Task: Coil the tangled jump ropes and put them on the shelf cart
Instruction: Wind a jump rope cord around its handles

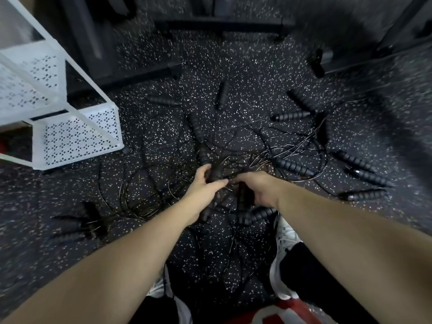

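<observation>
Jump ropes (233, 146) lie tangled on the speckled floor (257, 73), mostly beyond both hands. Left hand (205, 183) grips a black ribbed handle (216, 173); right hand (259, 188) curls round another handle (243, 197). Loose handles scattered right. White perforated shelf cart (77, 134) stands far left; contents can't tell.

The white perforated metal shelf cart (77, 134) stands upper left; the tangled black ribbed-handled jump ropes (233, 148) sprawl across the speckled black rubber floor (257, 73) at centre.
</observation>
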Demonstrator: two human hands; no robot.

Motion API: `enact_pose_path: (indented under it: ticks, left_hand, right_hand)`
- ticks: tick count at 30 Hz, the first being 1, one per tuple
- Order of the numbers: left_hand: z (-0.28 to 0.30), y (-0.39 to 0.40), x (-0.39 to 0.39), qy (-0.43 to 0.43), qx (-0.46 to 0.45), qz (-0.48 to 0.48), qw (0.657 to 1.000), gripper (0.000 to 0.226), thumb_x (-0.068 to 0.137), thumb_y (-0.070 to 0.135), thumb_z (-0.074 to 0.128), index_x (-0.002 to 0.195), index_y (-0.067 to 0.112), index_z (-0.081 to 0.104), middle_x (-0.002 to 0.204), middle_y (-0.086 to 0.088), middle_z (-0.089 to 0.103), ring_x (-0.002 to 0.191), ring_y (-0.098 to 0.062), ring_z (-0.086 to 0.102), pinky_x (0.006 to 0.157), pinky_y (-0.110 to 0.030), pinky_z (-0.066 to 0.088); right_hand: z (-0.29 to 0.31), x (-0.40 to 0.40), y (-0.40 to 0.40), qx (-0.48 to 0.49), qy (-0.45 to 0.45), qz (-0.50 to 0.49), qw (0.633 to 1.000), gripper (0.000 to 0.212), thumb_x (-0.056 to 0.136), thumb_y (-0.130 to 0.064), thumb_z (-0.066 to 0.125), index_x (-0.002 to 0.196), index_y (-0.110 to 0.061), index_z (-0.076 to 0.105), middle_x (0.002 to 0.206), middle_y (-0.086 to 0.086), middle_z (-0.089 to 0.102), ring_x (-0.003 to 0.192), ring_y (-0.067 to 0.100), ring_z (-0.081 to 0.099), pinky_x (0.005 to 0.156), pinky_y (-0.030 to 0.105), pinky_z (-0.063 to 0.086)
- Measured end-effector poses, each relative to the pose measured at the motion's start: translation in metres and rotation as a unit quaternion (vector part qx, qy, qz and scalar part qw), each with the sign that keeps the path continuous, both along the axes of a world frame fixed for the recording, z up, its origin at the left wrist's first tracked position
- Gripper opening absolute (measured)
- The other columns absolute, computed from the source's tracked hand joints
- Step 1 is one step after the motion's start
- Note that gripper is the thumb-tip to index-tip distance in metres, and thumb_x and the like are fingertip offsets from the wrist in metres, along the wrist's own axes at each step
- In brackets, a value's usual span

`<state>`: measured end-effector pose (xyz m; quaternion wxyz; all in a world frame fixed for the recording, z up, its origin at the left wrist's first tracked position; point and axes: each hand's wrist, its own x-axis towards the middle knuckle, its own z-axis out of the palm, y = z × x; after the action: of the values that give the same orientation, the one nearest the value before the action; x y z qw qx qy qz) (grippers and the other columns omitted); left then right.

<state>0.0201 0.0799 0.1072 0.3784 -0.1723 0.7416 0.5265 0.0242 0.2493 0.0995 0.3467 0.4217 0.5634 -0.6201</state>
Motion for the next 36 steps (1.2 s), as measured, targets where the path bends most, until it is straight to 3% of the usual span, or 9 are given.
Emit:
enact_pose_path:
  ticks: [4,8,15,18,23,26,29,32,36]
  left_hand:
    - [-0.011,-0.016,-0.002,0.050,-0.034,-0.031,0.998,0.060,0.091,0.007,0.067,0.139,0.037,0.046,0.105,0.017,0.059,0.092,-0.006,0.059,0.073,-0.023,0.042]
    - [-0.034,-0.026,-0.003,0.095,-0.039,-0.074,0.992,0.065,0.084,-0.006,0.065,0.129,0.039,0.049,0.123,0.004,0.064,0.090,-0.015,0.064,0.066,-0.018,0.047]
    - [-0.075,-0.027,-0.015,0.119,-0.032,-0.101,0.987,0.069,0.085,-0.005,0.064,0.123,0.050,0.050,0.115,0.013,0.067,0.085,-0.022,0.069,0.073,-0.042,0.054]
    - [-0.091,-0.026,-0.023,0.121,-0.033,-0.101,0.987,0.069,0.086,-0.004,0.064,0.119,0.056,0.051,0.111,0.021,0.067,0.086,-0.019,0.070,0.078,-0.047,0.055]
    - [-0.103,-0.022,-0.028,0.143,-0.015,-0.129,0.981,0.066,0.087,0.002,0.073,0.120,0.055,0.053,0.115,0.027,0.066,0.108,0.002,0.064,0.098,-0.031,0.052]
    - [-0.103,-0.021,-0.030,0.146,-0.002,-0.161,0.976,0.065,0.087,0.001,0.069,0.119,0.054,0.052,0.114,0.023,0.066,0.096,-0.002,0.068,0.080,-0.031,0.057]
    - [-0.101,-0.023,-0.032,0.134,-0.009,-0.172,0.976,0.066,0.087,0.001,0.064,0.119,0.056,0.046,0.111,0.013,0.067,0.072,-0.010,0.067,0.059,-0.034,0.052]
    - [-0.094,-0.023,-0.030,0.121,-0.026,-0.148,0.981,0.069,0.089,0.016,0.071,0.132,0.055,0.033,0.105,0.014,0.065,0.069,-0.015,0.065,0.063,-0.043,0.054]
    - [-0.073,-0.022,-0.033,0.133,-0.055,-0.118,0.982,0.098,0.089,0.028,0.076,0.151,0.057,0.005,0.108,0.020,0.064,0.082,-0.013,0.070,0.076,-0.039,0.056]
  right_hand:
    - [-0.031,0.002,0.016,0.120,-0.005,0.087,0.989,0.020,0.090,-0.015,0.071,0.101,-0.007,0.057,0.098,0.016,0.068,0.083,0.032,0.066,0.075,0.042,0.058]
    - [-0.066,-0.001,0.032,0.178,-0.023,0.154,0.971,0.036,0.084,-0.027,0.079,0.103,-0.008,0.054,0.112,0.011,0.066,0.105,0.032,0.065,0.088,0.041,0.056]
    - [-0.099,-0.048,0.028,0.281,-0.023,0.207,0.937,0.033,0.090,-0.018,0.065,0.119,-0.002,0.061,0.107,0.013,0.067,0.093,0.028,0.065,0.076,0.032,0.051]
    - [-0.104,-0.077,0.015,0.296,0.024,0.122,0.947,0.046,0.096,-0.027,0.056,0.136,-0.007,0.051,0.115,0.010,0.063,0.101,0.029,0.061,0.087,0.034,0.050]
    - [-0.116,-0.114,-0.008,0.099,0.025,-0.034,0.994,0.049,0.094,-0.058,0.058,0.115,-0.014,0.064,0.109,0.002,0.068,0.093,0.020,0.063,0.085,0.037,0.054]
    - [-0.120,-0.126,-0.013,0.061,0.029,-0.048,0.997,0.036,0.091,-0.050,0.069,0.106,-0.017,0.067,0.107,0.003,0.069,0.084,0.020,0.062,0.077,0.037,0.055]
    - [-0.116,-0.128,-0.016,0.093,0.058,-0.050,0.993,0.032,0.095,-0.051,0.063,0.103,-0.021,0.072,0.114,0.003,0.071,0.109,0.026,0.065,0.101,0.044,0.050]
    - [-0.091,-0.119,-0.015,0.122,0.100,-0.058,0.986,0.050,0.100,-0.055,0.051,0.138,-0.023,0.060,0.139,0.000,0.059,0.129,0.025,0.053,0.115,0.043,0.036]
    - [-0.053,-0.106,-0.010,0.138,0.179,-0.090,0.970,0.047,0.105,-0.050,0.044,0.133,-0.017,0.061,0.125,0.000,0.069,0.122,0.020,0.059,0.111,0.038,0.035]
